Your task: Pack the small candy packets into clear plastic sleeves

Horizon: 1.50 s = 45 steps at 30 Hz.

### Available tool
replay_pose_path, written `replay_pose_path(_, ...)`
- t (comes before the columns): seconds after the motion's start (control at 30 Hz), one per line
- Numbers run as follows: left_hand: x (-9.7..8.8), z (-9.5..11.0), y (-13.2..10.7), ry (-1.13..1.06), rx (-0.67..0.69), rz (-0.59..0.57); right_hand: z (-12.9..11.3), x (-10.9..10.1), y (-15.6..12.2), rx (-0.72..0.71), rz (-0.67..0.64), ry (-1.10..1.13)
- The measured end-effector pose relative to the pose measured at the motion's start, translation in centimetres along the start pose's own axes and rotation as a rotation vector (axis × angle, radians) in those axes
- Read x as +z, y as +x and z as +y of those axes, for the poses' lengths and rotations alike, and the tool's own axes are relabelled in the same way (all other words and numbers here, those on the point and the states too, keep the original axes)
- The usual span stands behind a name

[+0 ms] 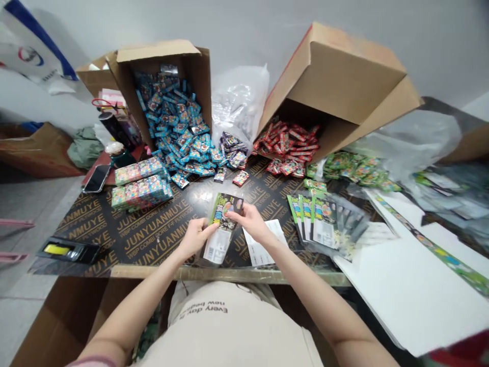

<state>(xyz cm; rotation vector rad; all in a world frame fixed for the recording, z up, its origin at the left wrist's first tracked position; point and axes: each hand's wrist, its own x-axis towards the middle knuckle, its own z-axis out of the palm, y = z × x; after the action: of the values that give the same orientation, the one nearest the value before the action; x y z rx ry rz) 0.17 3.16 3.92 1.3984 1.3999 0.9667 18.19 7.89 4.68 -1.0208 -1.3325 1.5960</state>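
Between my two hands is a flat printed pouch (pixel 221 229), black and green with a white label panel low on its face. My left hand (pixel 195 235) is closed on its left edge, thumb on top. The fingers of my right hand (pixel 250 221) pinch its upper right part. Just beyond it lie a loose red packet (pixel 241 177) and a dark packet (pixel 220 175). Right of my right hand, similar pouches (pixel 324 219) are fanned out on the table. A white paper (pixel 263 242) lies partly under my right forearm.
A tipped carton (pixel 208 76) spills blue packets (pixel 179 137); another carton (pixel 344 76) holds red packets (pixel 294 145). Purple packets (pixel 232 145) and green packets (pixel 351 168) lie nearby. Wrapped packs (pixel 141 186), a phone (pixel 97 178), a black tape dispenser (pixel 69 250) and white sheets (pixel 416 285) flank me.
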Motion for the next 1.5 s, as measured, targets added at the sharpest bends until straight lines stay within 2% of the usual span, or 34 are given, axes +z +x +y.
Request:
replay_pose_path(0.1, 0.8, -0.8, 0.1, -0.105, -0.057, 0.160, 1.1, 1.1, -1.2, 0.188, -0.135, 0.054)
replay_pose_path(0.17, 1.1, -1.7, -0.2, -0.180, -0.106, 0.249, 2.7, 1.1, -2.4, 0.273, -0.220, -0.028)
replay_pose_path(0.3, 0.7, -4.6, -1.7, -0.191, -0.073, 0.197, 6.5, -1.3, -2.3, 0.275, -0.108, -0.328)
replay_pose_path(0.33, 0.7, -5.2, -2.3, -0.177, -0.071, 0.184, 7.3, -1.8, -1.9, 0.293, -0.119, -0.393)
replay_pose_path(0.4, 0.9, -6.1, -3.4, -0.103, -0.087, 0.146, 8.0, -2.2, -1.4, 0.281, -0.089, -0.444)
replay_pose_path(0.47, 1.4, -6.3, -4.1, 0.001, -0.108, 0.058, 7.6, -1.9, -1.3, 0.220, 0.020, -0.391)
replay_pose_path(0.57, 1.8, -5.6, -4.1, 0.044, -0.126, -0.036, 5.7, -0.3, -1.8, 0.072, 0.240, -0.298)
replay_pose_path(0.7, 1.5, -3.8, -3.4, -0.305, -0.044, 0.075, 3.5, 1.8, -3.2, -0.039, 0.401, -0.262)
replay_pose_path(0.8, 2.0, -2.3, -3.3, -0.499, -0.026, 0.071, 2.8, 2.4, -4.1, -0.036, 0.411, -0.079)
replay_pose_path(0.9, 3.2, -1.3, -3.5, -0.667, -0.069, 0.063, 2.4, 2.8, -4.4, -0.020, 0.448, 0.119)
replay_pose_path(1.0, 4.2, -0.2, -3.5, -0.945, -0.164, 0.189, 1.7, 3.3, -4.4, -0.018, 0.531, 0.194)
replay_pose_path(1.1, 4.2, 1.3, -3.1, -1.095, -0.293, 0.257, 1.0, 3.5, -4.7, 0.026, 0.427, 0.249)
replay_pose_path(1.17, 3.6, 2.2, -2.8, -1.067, -0.357, 0.192, 0.8, 3.1, -4.8, 0.046, 0.348, 0.238)
replay_pose_path(1.23, 2.8, 2.7, -2.5, -0.966, -0.337, 0.132, 0.9, 2.2, -4.9, 0.002, 0.338, 0.145)
replay_pose_path(1.3, 2.1, 2.8, -2.4, -0.749, -0.178, 0.141, 1.1, 1.1, -4.9, -0.116, 0.377, -0.041)
replay_pose_path(1.37, 1.4, 2.8, -2.5, -0.425, 0.083, 0.193, 1.2, 0.1, -4.9, -0.270, 0.368, -0.248)
replay_pose_path(1.43, 0.7, 2.8, -2.8, -0.146, 0.301, 0.196, 0.9, -0.5, -5.0, -0.386, 0.281, -0.389)
replay_pose_path(1.5, 0.0, 2.9, -3.0, -0.017, 0.385, 0.159, 0.1, -0.6, -5.3, -0.428, 0.191, -0.458)
